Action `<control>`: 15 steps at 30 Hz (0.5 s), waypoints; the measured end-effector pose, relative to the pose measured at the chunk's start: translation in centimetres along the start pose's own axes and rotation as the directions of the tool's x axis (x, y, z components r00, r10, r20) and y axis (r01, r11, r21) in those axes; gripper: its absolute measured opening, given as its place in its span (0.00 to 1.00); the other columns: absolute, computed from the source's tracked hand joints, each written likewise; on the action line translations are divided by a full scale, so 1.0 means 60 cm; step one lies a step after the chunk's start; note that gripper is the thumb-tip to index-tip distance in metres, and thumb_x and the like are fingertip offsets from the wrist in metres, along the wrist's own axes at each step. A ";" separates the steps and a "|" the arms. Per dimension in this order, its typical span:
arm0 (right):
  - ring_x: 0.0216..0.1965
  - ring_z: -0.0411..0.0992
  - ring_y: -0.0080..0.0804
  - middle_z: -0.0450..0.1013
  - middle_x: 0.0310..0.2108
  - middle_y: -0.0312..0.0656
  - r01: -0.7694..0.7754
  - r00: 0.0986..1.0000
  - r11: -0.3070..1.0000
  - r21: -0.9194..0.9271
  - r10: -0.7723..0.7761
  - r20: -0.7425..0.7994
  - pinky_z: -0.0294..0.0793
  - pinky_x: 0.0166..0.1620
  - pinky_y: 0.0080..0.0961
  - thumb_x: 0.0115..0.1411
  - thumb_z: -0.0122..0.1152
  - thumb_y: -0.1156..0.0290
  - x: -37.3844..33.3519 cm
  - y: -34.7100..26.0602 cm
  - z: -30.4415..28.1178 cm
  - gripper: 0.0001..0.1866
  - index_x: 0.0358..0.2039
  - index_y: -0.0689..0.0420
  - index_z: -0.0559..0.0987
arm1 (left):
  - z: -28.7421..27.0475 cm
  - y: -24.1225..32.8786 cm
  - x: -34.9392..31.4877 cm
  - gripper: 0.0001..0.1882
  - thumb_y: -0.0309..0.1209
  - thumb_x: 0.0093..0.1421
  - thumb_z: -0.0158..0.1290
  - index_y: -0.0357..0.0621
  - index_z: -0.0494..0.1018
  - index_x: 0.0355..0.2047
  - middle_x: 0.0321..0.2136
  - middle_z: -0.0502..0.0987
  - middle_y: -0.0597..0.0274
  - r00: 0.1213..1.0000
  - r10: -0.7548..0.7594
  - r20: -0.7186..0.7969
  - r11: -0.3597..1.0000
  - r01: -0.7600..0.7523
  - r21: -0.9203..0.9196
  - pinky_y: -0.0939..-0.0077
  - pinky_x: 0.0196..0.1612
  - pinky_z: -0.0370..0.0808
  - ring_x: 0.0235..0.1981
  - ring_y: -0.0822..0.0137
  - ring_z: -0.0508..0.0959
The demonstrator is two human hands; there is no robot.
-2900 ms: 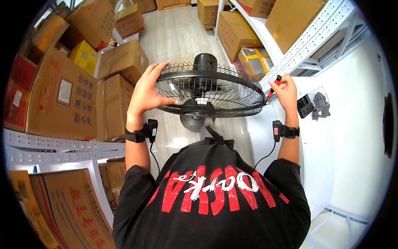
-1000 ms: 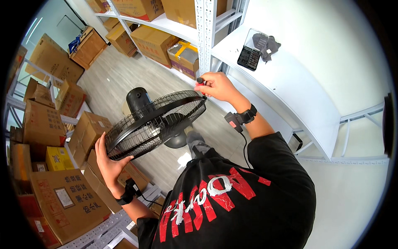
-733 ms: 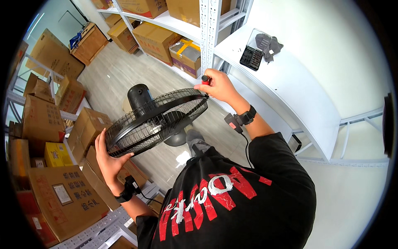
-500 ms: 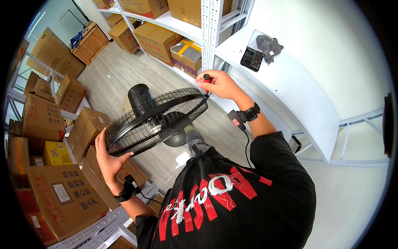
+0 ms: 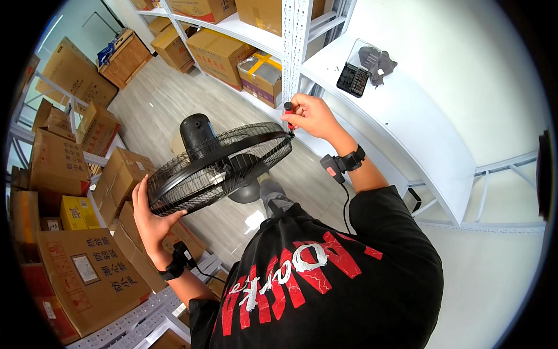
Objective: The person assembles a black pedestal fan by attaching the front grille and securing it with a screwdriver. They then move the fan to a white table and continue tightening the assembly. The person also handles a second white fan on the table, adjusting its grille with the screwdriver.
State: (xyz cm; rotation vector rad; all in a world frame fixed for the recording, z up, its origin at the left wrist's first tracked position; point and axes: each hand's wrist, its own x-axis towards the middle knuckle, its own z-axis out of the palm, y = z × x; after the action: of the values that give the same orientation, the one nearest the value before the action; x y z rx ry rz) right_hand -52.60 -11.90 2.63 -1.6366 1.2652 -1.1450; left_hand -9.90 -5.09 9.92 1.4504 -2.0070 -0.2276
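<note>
Black fan [image 5: 224, 163]: round wire-grille guard, tilted, face turned up and toward the right, black motor housing behind at far left. Red-handled screwdriver [image 5: 288, 116]: upright, tip at the guard's right rim, near the white shelf upright.

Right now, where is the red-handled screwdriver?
In the head view, the red-handled screwdriver is right of centre in the right hand, its tip at the right rim of the black fan guard, beside the white shelf upright.

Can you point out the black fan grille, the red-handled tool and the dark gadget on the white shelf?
Black wire fan grille [image 5: 224, 166], head view, front mesh.
Red-handled tool [image 5: 288, 110], head view, handle top.
Dark keypad-like gadget [image 5: 352, 79], head view, its face.
</note>
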 end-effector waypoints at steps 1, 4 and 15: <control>0.19 0.69 0.16 0.72 0.21 0.35 -0.004 1.000 1.000 -0.006 0.004 -0.008 0.67 0.23 0.17 0.58 0.65 0.69 -0.001 0.000 0.002 0.12 0.31 0.61 0.72 | 0.000 0.000 0.001 0.56 0.29 0.21 0.73 0.43 0.65 0.58 0.50 0.69 0.51 1.000 0.006 -0.001 1.000 -0.006 -0.001 0.60 0.53 0.72 0.50 0.50 0.72; 0.18 0.68 0.15 0.70 0.20 0.34 -0.043 0.999 0.999 0.022 0.044 -0.013 0.65 0.22 0.17 0.57 0.66 0.69 0.001 -0.011 0.011 0.12 0.32 0.60 0.71 | 0.000 -0.003 0.000 0.56 0.28 0.21 0.73 0.43 0.65 0.58 0.50 0.69 0.52 1.000 -0.004 0.005 1.000 0.004 -0.008 0.60 0.53 0.71 0.50 0.51 0.72; 0.25 0.72 0.18 0.73 0.31 0.35 -0.147 0.978 0.943 0.298 0.093 0.188 0.74 0.28 0.17 0.61 0.59 0.74 0.004 -0.022 -0.004 0.15 0.49 0.62 0.74 | -0.002 -0.013 -0.006 0.56 0.26 0.21 0.72 0.42 0.64 0.58 0.49 0.69 0.52 1.000 -0.023 0.003 0.999 0.023 -0.034 0.62 0.55 0.69 0.51 0.52 0.72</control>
State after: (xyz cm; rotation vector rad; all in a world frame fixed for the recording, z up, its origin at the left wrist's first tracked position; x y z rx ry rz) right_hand -52.42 -11.83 3.96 -1.3721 1.0032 -1.0441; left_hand -9.16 -5.04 9.45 1.4535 -1.9804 -0.2722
